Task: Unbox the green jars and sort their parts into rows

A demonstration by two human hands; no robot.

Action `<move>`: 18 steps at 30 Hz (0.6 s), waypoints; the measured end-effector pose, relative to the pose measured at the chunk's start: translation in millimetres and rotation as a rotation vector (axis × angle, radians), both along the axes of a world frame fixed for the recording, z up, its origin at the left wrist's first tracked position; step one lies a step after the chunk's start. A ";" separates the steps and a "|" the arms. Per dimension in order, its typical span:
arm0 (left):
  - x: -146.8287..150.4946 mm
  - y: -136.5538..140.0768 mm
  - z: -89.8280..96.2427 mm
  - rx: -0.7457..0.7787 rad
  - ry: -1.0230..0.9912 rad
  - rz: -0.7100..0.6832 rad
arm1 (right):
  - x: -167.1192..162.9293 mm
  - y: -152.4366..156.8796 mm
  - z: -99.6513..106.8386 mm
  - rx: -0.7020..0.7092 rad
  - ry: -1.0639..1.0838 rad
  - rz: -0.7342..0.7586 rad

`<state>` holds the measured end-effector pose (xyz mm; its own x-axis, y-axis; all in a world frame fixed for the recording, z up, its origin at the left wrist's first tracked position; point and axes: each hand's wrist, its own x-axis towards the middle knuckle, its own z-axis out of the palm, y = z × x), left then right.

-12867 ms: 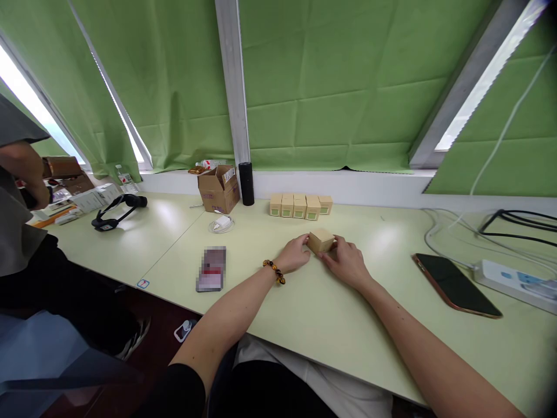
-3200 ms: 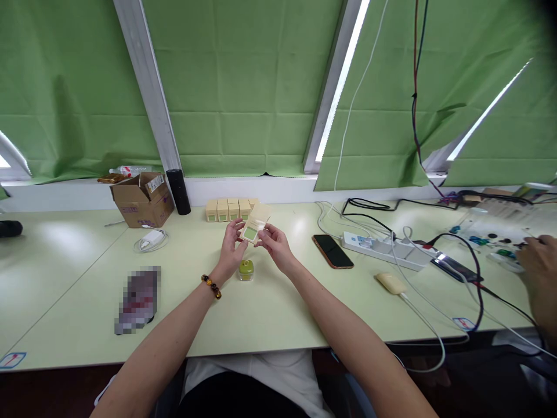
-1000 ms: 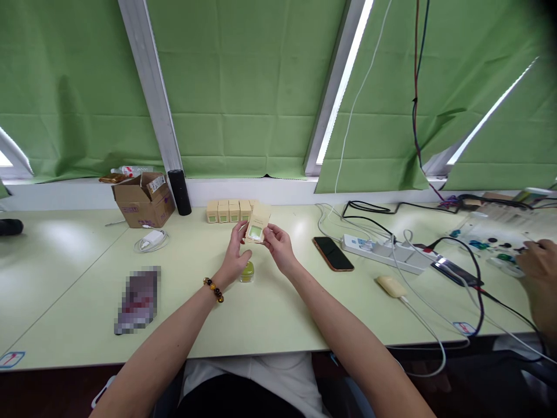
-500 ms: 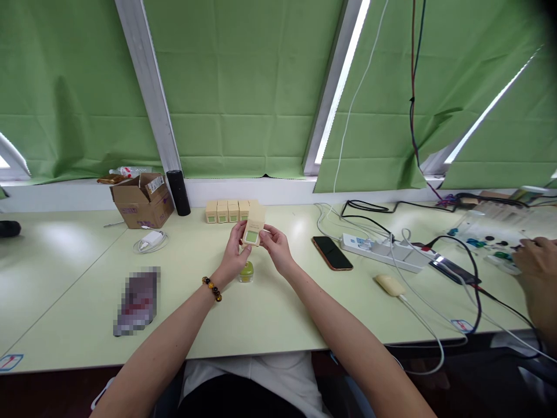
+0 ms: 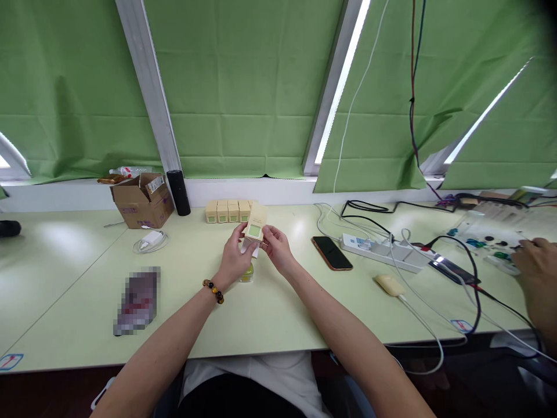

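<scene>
Between both hands I hold a small cream carton (image 5: pixel 256 218) with a green square on its front, raised above the table. A pale flap shows at its lower end. My left hand (image 5: pixel 235 255), with a beaded bracelet at the wrist, pinches the carton's left side. My right hand (image 5: pixel 277 249) grips its right side. Just below the fingers a small jar (image 5: pixel 246 274) with a yellow-green top stands on the table, partly hidden by my left hand. Behind the carton, several matching cream cartons (image 5: pixel 223 211) stand in a row.
Left are a cardboard box (image 5: pixel 141 203), a black cylinder (image 5: pixel 178 193), a white charger (image 5: pixel 152 238) and a blurred-out item (image 5: pixel 138 302). Right are a phone (image 5: pixel 332 253), a power strip (image 5: pixel 383 251), a cream mouse-shaped device (image 5: pixel 389 285) and loose cables. Another person's hand (image 5: pixel 537 258) is at far right.
The carton has tilted in my hands, and a pale flap now shows at its lower end. My left hand has shifted slightly and covers more of the jar's top.
</scene>
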<state>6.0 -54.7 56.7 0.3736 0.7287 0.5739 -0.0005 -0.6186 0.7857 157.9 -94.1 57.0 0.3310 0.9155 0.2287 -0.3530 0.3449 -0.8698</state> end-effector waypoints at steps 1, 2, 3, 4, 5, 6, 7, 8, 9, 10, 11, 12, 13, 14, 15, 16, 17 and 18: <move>-0.1 0.1 -0.6 0.016 0.005 0.019 | 0.5 0.8 -0.5 -0.003 0.016 -0.008; -0.4 0.5 -1.8 0.038 0.010 0.030 | 1.2 1.7 -0.8 -0.007 0.033 -0.018; -0.9 1.0 -3.4 0.061 0.015 0.037 | 1.9 2.6 -1.1 -0.014 0.051 -0.030; -1.4 1.6 -5.2 0.078 0.018 0.042 | 2.7 3.4 -1.3 -0.022 0.067 -0.040; -1.9 2.2 -6.8 0.086 0.022 0.045 | 3.3 4.2 -1.5 -0.032 0.080 -0.045; -2.3 2.6 -8.1 0.084 0.021 0.049 | 3.7 4.9 -1.8 -0.040 0.087 -0.046; -2.5 2.9 -8.8 0.072 0.012 0.052 | 3.8 5.5 -2.2 -0.048 0.088 -0.044; -2.5 3.0 -8.8 0.052 -0.004 0.050 | 3.6 6.0 -2.6 -0.055 0.083 -0.038; -2.3 3.0 -8.1 0.031 -0.024 0.042 | 3.1 6.4 -3.1 -0.059 0.075 -0.032; -2.1 2.8 -6.8 0.011 -0.046 0.032 | 2.5 6.7 -3.6 -0.061 0.065 -0.026; -1.8 2.5 -5.0 -0.004 -0.064 0.024 | 1.7 6.7 -3.9 -0.061 0.055 -0.020; -1.4 2.3 -3.0 -0.015 -0.078 0.019 | 0.9 6.4 -4.0 -0.059 0.048 -0.014; -1.1 2.1 -1.1 -0.022 -0.084 0.020 | 0.0 5.7 -3.7 -0.056 0.041 -0.005; -0.8 2.0 0.5 -0.025 -0.082 0.026 | -1.0 4.8 -3.0 -0.052 0.032 0.006; -0.6 1.9 1.6 -0.028 -0.077 0.037 | -1.9 3.5 -2.0 -0.047 0.021 0.019; -0.4 2.1 2.2 -0.032 -0.069 0.050 | -2.7 2.0 -0.8 -0.042 0.007 0.035; -0.3 2.3 2.2 -0.037 -0.062 0.057 | -3.5 0.4 0.6 -0.036 -0.005 0.052; -0.2 2.7 1.8 -0.040 -0.061 0.055 | -4.2 -1.1 1.9 -0.031 -0.014 0.068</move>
<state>5.8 -52.1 58.5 0.2980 0.7699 0.5643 -0.0160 -0.5871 0.8094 153.7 -95.2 59.0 0.2646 0.9426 0.2038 -0.3625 0.2930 -0.8847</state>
